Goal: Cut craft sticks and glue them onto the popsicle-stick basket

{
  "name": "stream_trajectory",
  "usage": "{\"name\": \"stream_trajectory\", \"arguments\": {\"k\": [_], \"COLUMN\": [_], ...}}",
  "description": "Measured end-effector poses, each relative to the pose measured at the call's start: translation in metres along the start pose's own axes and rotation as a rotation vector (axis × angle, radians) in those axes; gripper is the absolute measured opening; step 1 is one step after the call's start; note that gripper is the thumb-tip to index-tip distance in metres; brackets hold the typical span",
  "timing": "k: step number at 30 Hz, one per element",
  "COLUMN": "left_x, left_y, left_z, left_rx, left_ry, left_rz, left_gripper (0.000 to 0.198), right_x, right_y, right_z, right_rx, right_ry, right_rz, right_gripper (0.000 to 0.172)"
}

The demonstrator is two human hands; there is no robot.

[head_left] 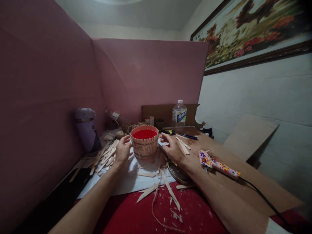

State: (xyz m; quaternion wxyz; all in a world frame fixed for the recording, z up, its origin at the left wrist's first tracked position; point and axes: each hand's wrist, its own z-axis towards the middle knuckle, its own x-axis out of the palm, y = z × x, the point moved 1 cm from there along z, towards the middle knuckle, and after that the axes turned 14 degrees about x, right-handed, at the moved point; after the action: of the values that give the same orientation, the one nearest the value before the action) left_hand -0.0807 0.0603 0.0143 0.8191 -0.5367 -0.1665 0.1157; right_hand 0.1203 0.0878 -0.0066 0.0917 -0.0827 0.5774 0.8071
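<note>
A round tub (145, 146) with a red inside stands upright on a white cloth (122, 185) in front of me. Flat wooden craft sticks are set side by side around its outer wall, with a band around them. My left hand (123, 150) is at the tub's left side, fingers apart and curved toward it; whether the fingertips touch it I cannot tell. On the other side, my right hand (172, 149) is spread a little away from the wall and holds nothing. Beneath my right wrist lies a round, dark-rimmed object (179, 172), partly hidden.
Loose craft sticks (107, 157) are heaped on the left beside a purple flask (89, 130). A flowered glue gun (218, 165) with a black cord lies on the right. Behind stand a plastic bottle (179, 115) and a blue pen-like tool (190, 137). Cut sticks (170, 190) lie in front.
</note>
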Motion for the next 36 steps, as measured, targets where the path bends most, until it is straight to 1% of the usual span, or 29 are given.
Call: {"name": "stream_trajectory", "arguments": {"k": [2, 4, 5, 7, 9, 11, 13, 16, 18, 21, 23, 25, 28, 30, 33, 35, 36], "left_x": [0.001, 0.001, 0.001, 0.0, -0.001, -0.002, -0.002, -0.002, -0.002, -0.001, -0.001, 0.0, 0.0, 0.0, -0.002, -0.003, -0.005], "left_y": [0.001, 0.001, 0.0, 0.0, 0.0, 0.0, 0.002, 0.005, 0.006, 0.006, 0.002, -0.003, -0.01, -0.011, -0.007, -0.002, 0.0], "left_z": [0.0, 0.001, 0.002, 0.003, 0.004, 0.004, 0.003, 0.004, 0.005, 0.004, 0.002, 0.0, -0.002, -0.002, 0.0, 0.003, 0.005], "left_rx": [0.045, 0.055, 0.052, 0.038, 0.005, -0.051, -0.088, -0.043, -0.02, -0.037, -0.063, -0.077, -0.058, -0.062, -0.075, -0.05, -0.026], "left_ry": [-0.033, -0.005, 0.02, 0.052, 0.041, 0.006, -0.01, 0.012, 0.061, 0.11, 0.091, 0.03, -0.047, -0.037, 0.026, 0.025, -0.009], "left_rz": [0.028, 0.003, -0.021, -0.077, -0.101, -0.074, -0.043, -0.075, -0.138, -0.193, -0.166, -0.109, -0.064, -0.077, -0.132, -0.171, -0.173], "left_gripper": [0.04, 0.039, 0.04, 0.042, 0.042, 0.039, 0.038, 0.038, 0.041, 0.045, 0.046, 0.048, 0.048, 0.046, 0.046, 0.044, 0.042], "right_x": [0.001, 0.001, 0.001, 0.0, -0.001, -0.002, -0.001, 0.001, 0.002, 0.003, 0.003, 0.003, 0.003, 0.003, 0.004, 0.002, 0.001], "right_y": [0.002, 0.004, 0.005, 0.005, 0.003, 0.002, 0.001, 0.002, 0.002, 0.003, 0.003, 0.002, 0.001, 0.001, 0.003, 0.004, 0.004], "right_z": [-0.001, -0.002, -0.003, -0.002, -0.001, 0.0, 0.0, -0.001, -0.003, -0.005, -0.005, -0.005, -0.005, -0.005, -0.005, -0.004, -0.004], "right_rx": [-0.006, -0.01, -0.004, 0.025, 0.049, 0.054, 0.047, 0.034, 0.023, 0.002, -0.014, -0.014, 0.017, 0.027, 0.021, 0.022, 0.028], "right_ry": [0.068, 0.116, 0.111, 0.049, -0.018, -0.058, -0.045, 0.047, 0.07, 0.054, 0.062, 0.042, 0.007, 0.05, 0.125, 0.085, 0.038], "right_rz": [0.033, 0.08, 0.101, 0.125, 0.133, 0.127, 0.117, 0.111, 0.102, 0.085, 0.073, 0.043, 0.025, 0.06, 0.142, 0.175, 0.175], "right_gripper": [0.054, 0.053, 0.052, 0.046, 0.041, 0.041, 0.046, 0.056, 0.056, 0.053, 0.052, 0.052, 0.053, 0.057, 0.062, 0.058, 0.055]}}
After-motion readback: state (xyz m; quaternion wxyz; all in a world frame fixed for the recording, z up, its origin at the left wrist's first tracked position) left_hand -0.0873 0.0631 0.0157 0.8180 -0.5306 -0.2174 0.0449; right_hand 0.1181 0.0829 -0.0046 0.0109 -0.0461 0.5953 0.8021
